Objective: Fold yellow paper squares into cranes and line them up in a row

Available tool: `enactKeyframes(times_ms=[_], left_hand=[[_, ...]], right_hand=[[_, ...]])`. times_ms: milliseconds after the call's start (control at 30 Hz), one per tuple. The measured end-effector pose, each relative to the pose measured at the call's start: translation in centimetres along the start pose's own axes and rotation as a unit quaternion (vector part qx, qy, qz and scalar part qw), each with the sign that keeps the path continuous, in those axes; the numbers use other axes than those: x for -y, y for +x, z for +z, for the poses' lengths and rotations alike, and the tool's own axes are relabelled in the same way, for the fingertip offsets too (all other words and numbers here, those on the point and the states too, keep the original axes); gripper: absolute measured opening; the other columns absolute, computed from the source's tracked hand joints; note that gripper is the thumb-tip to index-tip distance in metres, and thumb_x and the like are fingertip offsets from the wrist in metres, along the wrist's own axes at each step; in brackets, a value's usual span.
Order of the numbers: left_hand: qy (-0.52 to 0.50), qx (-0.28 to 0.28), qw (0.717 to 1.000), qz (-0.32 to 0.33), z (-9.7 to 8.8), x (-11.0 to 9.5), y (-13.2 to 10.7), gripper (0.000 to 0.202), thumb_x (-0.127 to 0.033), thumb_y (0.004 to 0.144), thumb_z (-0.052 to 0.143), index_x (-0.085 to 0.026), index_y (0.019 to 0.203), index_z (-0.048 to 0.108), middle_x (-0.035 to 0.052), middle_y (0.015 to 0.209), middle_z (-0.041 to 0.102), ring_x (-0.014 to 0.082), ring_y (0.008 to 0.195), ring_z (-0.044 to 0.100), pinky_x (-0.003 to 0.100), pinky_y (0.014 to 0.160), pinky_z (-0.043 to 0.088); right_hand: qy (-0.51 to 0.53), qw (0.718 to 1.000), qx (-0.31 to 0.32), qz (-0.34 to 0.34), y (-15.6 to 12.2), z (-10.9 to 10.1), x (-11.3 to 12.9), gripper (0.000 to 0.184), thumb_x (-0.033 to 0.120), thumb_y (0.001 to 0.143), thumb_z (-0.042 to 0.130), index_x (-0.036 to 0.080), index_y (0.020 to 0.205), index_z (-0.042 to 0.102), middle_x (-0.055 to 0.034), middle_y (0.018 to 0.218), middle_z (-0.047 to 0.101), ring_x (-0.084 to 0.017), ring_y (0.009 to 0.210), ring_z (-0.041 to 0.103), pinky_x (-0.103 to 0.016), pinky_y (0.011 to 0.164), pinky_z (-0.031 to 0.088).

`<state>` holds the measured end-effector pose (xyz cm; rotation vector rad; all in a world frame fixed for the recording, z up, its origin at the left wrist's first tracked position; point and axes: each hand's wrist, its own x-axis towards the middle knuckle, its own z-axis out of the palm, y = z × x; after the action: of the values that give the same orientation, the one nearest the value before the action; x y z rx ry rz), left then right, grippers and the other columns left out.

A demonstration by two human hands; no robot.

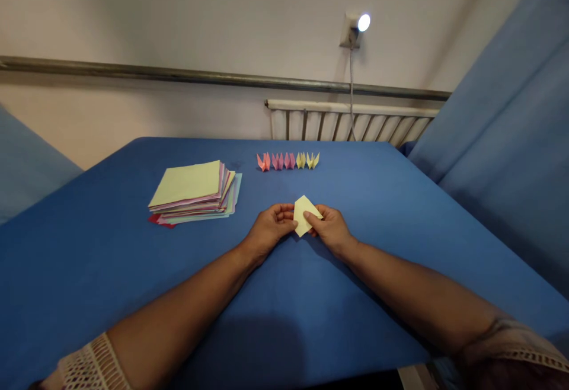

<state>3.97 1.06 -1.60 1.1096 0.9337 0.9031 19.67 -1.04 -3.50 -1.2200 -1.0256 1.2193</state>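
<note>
Pale wall (200, 16) crossed by a metal pipe (200, 76); below the pipe, toward the right, a whitish radiator (355, 107). Above, a wall socket (347, 31) with a small glowing lamp (364, 22) and a cord (351, 70) hanging past the pipe to the radiator. Blue curtain (502, 111) at right; lighter blue cloth (26, 168) at left, beside the blue tabletop (377, 188).

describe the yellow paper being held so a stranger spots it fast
On the blue table, find the left hand and right hand near the middle. Between them is a small, pointed yellow paper; unlike the paper stack and standing figures, it is hand-held.
</note>
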Motion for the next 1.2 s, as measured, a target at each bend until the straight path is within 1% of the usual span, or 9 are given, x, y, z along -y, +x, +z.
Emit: enactKeyframes(times_ms=[133, 267, 467, 600, 667, 800, 867, 1033, 1200], left_hand=[[0.018, -0.017, 1.0, 0.009, -0.08, -0.06, 0.14, 0.037, -0.016, 0.063, 0.078, -0.013, 0.096, 0.062, 0.0003, 0.079, 0.067, 0.0106, 0.068, 0.063, 0.025, 0.07, 0.051], [0.015, -0.017, 1.0, 0.013, -0.09, -0.05, 0.15, 0.035, -0.013, 0.063, 0.076, -0.014, 0.095, 0.062, 0.0005, 0.08, 0.067, 0.0104, 0.07, 0.063, 0.025, 0.072, 0.051], [0.001, -0.022, 1.0, 0.009, 0.08, -0.17, 0.03, 0.037, -0.024, 0.064, 0.08, -0.014, 0.094, 0.062, 0.0002, 0.079, 0.069, 0.0116, 0.07, 0.064, 0.026, 0.072, 0.051], [0.006, -0.044, 0.999, 0.028, 0.08, -0.3, 0.13, 0.035, -0.024, 0.063, 0.081, -0.013, 0.09, 0.062, -0.0017, 0.071, 0.066, 0.0097, 0.064, 0.062, 0.023, 0.067, 0.05], [0.0, -0.045, 0.999, 0.026, 0.0, -0.23, 0.25, 0.034, -0.027, 0.066, 0.08, -0.013, 0.092, 0.063, -0.0008, 0.072, 0.067, 0.0099, 0.064, 0.062, 0.023, 0.067, 0.05], [-0.016, -0.03, 0.999, 0.009, -0.23, 0.02, 0.48, 0.039, -0.034, 0.072, 0.078, -0.014, 0.1, 0.061, 0.004, 0.083, 0.071, 0.0135, 0.072, 0.067, 0.027, 0.071, 0.054], [-0.008, -0.024, 1.0, 0.009, -0.31, 0.07, 0.53, 0.041, -0.036, 0.072, 0.079, -0.013, 0.101, 0.061, 0.0038, 0.081, 0.07, 0.0133, 0.07, 0.066, 0.026, 0.067, 0.054], [-0.003, -0.025, 1.0, 0.018, -0.23, -0.05, 0.45, 0.036, -0.035, 0.073, 0.078, -0.013, 0.096, 0.062, 0.0008, 0.071, 0.068, 0.0113, 0.062, 0.064, 0.023, 0.061, 0.051], [0.019, -0.006, 1.0, 0.016, 0.09, -0.05, 0.23, 0.035, -0.021, 0.064, 0.082, -0.013, 0.092, 0.062, -0.0009, 0.072, 0.067, 0.0097, 0.062, 0.063, 0.022, 0.061, 0.049]], right_hand=[[-0.008, 1.0, 0.001, -0.014, -0.1, 0.07, 0.01, 0.037, 0.05, 0.065, 0.074, 0.017, 0.065, 0.057, 0.0036, 0.05, 0.055, -0.008, 0.043, 0.044, -0.023, 0.044, 0.034], [-0.008, 1.0, 0.003, -0.013, -0.07, -0.01, -0.01, 0.037, 0.051, 0.066, 0.073, 0.017, 0.067, 0.058, 0.0034, 0.051, 0.056, -0.008, 0.043, 0.044, -0.023, 0.045, 0.035], [-0.064, 0.997, 0.027, -0.044, -0.21, 0.06, -0.65, 0.031, 0.047, 0.068, 0.071, 0.018, 0.066, 0.059, 0.0023, 0.055, 0.057, -0.01, 0.048, 0.047, -0.024, 0.048, 0.037], [-0.06, 0.997, 0.036, -0.041, -0.34, 0.13, -0.65, 0.029, 0.046, 0.068, 0.07, 0.019, 0.066, 0.059, 0.0026, 0.055, 0.058, -0.01, 0.047, 0.047, -0.025, 0.048, 0.037], [-0.058, 0.997, 0.032, -0.038, -0.31, 0.1, -0.55, 0.03, 0.046, 0.067, 0.071, 0.019, 0.066, 0.058, 0.0027, 0.054, 0.059, -0.009, 0.046, 0.047, -0.024, 0.048, 0.038], [-0.055, 0.998, 0.006, -0.033, -0.16, -0.09, -0.38, 0.033, 0.049, 0.067, 0.071, 0.018, 0.067, 0.059, 0.0033, 0.053, 0.057, -0.009, 0.046, 0.047, -0.024, 0.047, 0.037], [-0.048, 0.998, 0.002, -0.028, -0.12, -0.19, -0.27, 0.034, 0.049, 0.068, 0.071, 0.018, 0.068, 0.06, 0.0034, 0.053, 0.057, -0.009, 0.047, 0.047, -0.024, 0.048, 0.038], [-0.039, 0.999, 0.004, -0.023, -0.17, -0.3, 0.02, 0.033, 0.05, 0.068, 0.071, 0.018, 0.067, 0.06, 0.0022, 0.054, 0.058, -0.009, 0.048, 0.048, -0.024, 0.048, 0.037], [-0.038, 0.999, 0.016, -0.028, -0.31, -0.34, 0.1, 0.032, 0.048, 0.069, 0.071, 0.018, 0.068, 0.06, 0.0032, 0.053, 0.056, -0.01, 0.048, 0.048, -0.024, 0.048, 0.037]])
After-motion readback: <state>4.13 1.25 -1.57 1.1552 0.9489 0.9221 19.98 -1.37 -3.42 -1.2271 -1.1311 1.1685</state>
